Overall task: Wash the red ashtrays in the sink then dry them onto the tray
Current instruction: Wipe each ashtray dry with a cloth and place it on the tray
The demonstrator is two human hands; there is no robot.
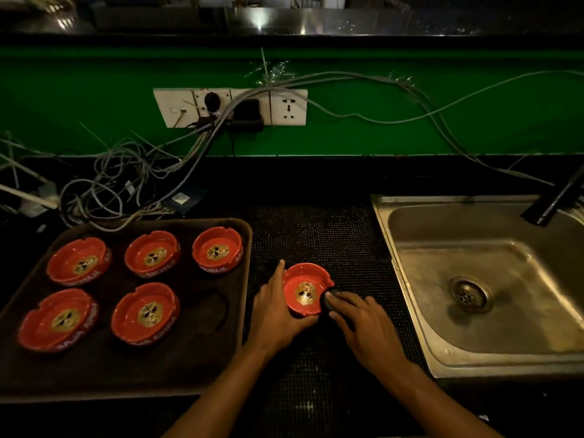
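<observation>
The red ashtray (305, 290) is sitting on the dark matted surface (316, 235), between tray (221, 358) and sink (410, 311). It looks rigid, glossy, likely slippery and breakable; the notched rim suits gripping. The left hand (275, 314) is cupping its side, fingers curled; the right hand (363, 324) is pressing a dark cloth (328, 300) at the rim.

The scene is dimly lit, with most of the frame lost in shadow. Glare is seen on the steel shelf (284, 23) at the top. Soft reflections are caught by the sink (474, 279) at right. Wide-angle bending is noticed at the edges.
</observation>
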